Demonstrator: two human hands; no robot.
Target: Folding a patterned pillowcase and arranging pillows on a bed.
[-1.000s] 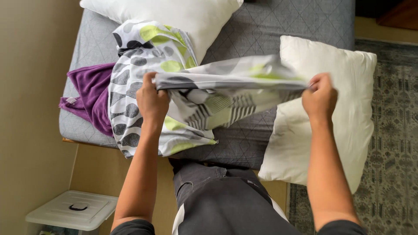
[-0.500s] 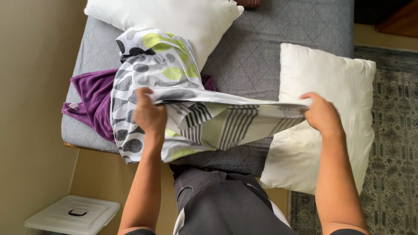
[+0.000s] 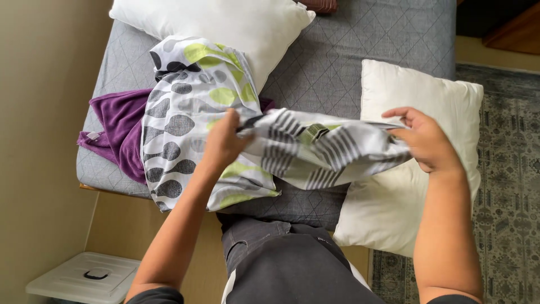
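A: Head view. State the grip on the pillowcase (image 3: 320, 149).

B: Left hand (image 3: 224, 143) is closed on one end of the pillowcase, fingers curled into the fabric. Right hand (image 3: 424, 141) pinches the opposite end, thumb on top and fingers beneath. The cloth spans between the two grips, slightly slack, held above the mattress (image 3: 360, 50).

A: Why is it held at both ends?

B: In my judgement, two opposed grips keep the cloth spread and off the surface, so its edges can be found and handled. A single grip would let it bunch.

A: What lies near each grip?

B: Below and beyond the left grip lies a second patterned cloth (image 3: 185, 118) with grey and green leaf shapes, draped over a purple blanket (image 3: 118, 129) at the mattress edge. Beyond that cloth rests a bare pillow (image 3: 225, 22). Directly under the right grip lies another bare pillow (image 3: 405, 197), overhanging the mattress edge toward the rug (image 3: 506, 169).

A: Anything below the left forearm?

B: A white lidded box (image 3: 84, 278) on the floor, well apart from both grips.
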